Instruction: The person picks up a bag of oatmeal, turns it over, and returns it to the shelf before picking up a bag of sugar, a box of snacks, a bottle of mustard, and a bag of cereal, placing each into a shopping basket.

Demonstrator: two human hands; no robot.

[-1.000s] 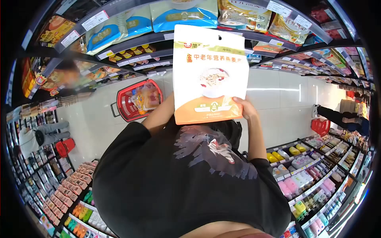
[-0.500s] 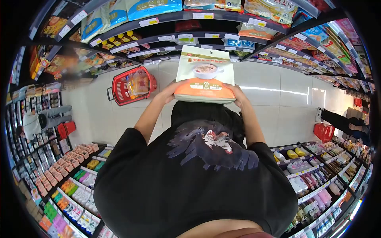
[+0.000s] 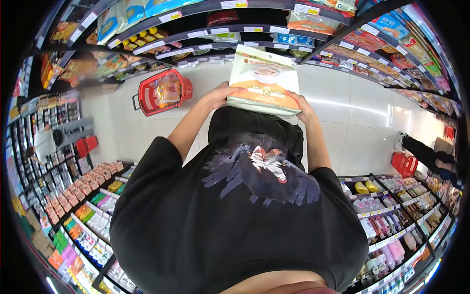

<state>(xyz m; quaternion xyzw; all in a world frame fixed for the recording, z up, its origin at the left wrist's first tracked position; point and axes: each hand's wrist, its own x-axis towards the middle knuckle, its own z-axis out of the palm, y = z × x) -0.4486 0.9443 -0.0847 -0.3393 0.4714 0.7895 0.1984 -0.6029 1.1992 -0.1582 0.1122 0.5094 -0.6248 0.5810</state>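
Two hands share one pouch [image 3: 264, 81]. Left of the left hand [image 3: 218, 94], a red basket [image 3: 161, 92] sits on the floor, which leaves both hands free. The left hand clasps one lower corner and the right hand [image 3: 304, 109] clasps the other. This probably keeps the printed face tilted up towards the eyes, just short of the shelves [image 3: 220, 33].

Bright, even shop light, fisheye view.
Glare streaks the floor [image 3: 362, 132] right of the red basket [image 3: 164, 91]; shelves [image 3: 83, 73] left of it blur; edges bend into black.
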